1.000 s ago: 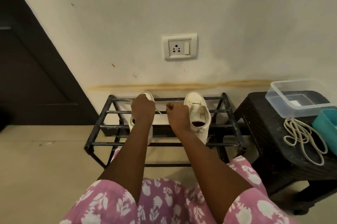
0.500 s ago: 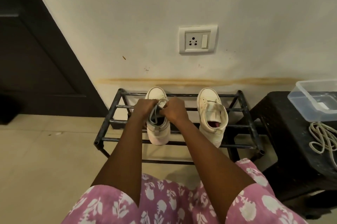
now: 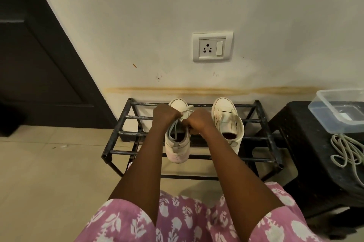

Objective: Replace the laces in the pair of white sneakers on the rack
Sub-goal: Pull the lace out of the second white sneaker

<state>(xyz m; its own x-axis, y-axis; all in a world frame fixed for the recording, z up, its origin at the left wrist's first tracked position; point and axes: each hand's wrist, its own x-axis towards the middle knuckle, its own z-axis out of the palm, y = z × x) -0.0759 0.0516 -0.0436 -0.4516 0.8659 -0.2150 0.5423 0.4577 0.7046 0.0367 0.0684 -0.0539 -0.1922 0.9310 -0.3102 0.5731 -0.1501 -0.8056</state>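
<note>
I sit in front of a pale wall with a dark door (image 3: pixel 39 64) at the far left. Against the wall stands the low black rack (image 3: pixel 122 152), made only of thin bars. To the right of it is a black stool (image 3: pixel 307 163), which carries a clear box (image 3: pixel 323 115) and a loose bundle of spare laces (image 3: pixel 346 149). Both white sneakers are on the top bars, toes to the wall. The right sneaker (image 3: pixel 226 115) has its tongue pulled up, and I cannot tell if a lace is in it. The left sneaker (image 3: pixel 178 147) is the one I work on, and its heel hangs over the near bar. My left hand (image 3: pixel 164 113) is closed, pinching the old lace (image 3: pixel 185 112) at the top of the opening. My right hand (image 3: pixel 199 120) is curled just beside it and seems to hold the same lace, but my knuckles hide the fingertips. I think I am loosening the lace, so the task is at its beginning. The danger is in the pull. Nothing presses the shoe down, so a hard tug toward me can drag it off the bars to the floor. A pull on the wrong end can also tighten the knot.
</note>
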